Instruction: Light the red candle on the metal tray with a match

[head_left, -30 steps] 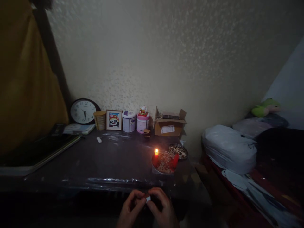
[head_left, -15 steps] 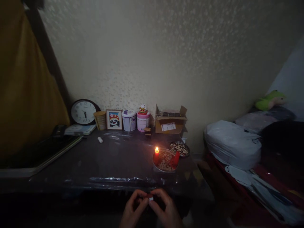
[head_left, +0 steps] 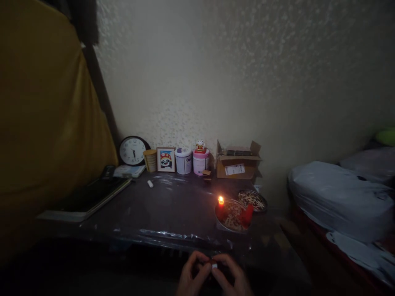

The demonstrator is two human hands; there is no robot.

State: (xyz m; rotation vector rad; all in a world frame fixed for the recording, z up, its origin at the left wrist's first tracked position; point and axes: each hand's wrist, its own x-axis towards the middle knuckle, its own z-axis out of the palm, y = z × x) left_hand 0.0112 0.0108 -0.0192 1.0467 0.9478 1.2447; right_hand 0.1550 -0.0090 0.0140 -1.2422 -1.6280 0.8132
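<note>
My left hand point(head_left: 194, 273) and my right hand point(head_left: 231, 274) meet at the bottom of the view, just off the table's front edge. Both are closed, thumbs and fingertips pinching one small dark-red object with a whitish face point(head_left: 214, 265). Its kind is too dim to make out. Beyond them on the table, a lit red candle point(head_left: 221, 202) stands at the left rim of a round tray of grainy bits point(head_left: 232, 220). A red piece point(head_left: 247, 214) sits at that tray's right side. Behind is a dark dish of matchsticks point(head_left: 253, 200).
Along the wall stand a clock point(head_left: 132, 151), a yellow ribbed cup point(head_left: 150, 160), a panda picture frame point(head_left: 166, 159), two tins point(head_left: 183, 161) and an open cardboard box point(head_left: 237, 166). A white object point(head_left: 150, 183) lies on the dark table point(head_left: 173, 205). White bags point(head_left: 336, 193) are at right.
The whole view has swung left, so the table and its things appear further right. Both hands keep their pinch on the small object. The candle stays lit.
</note>
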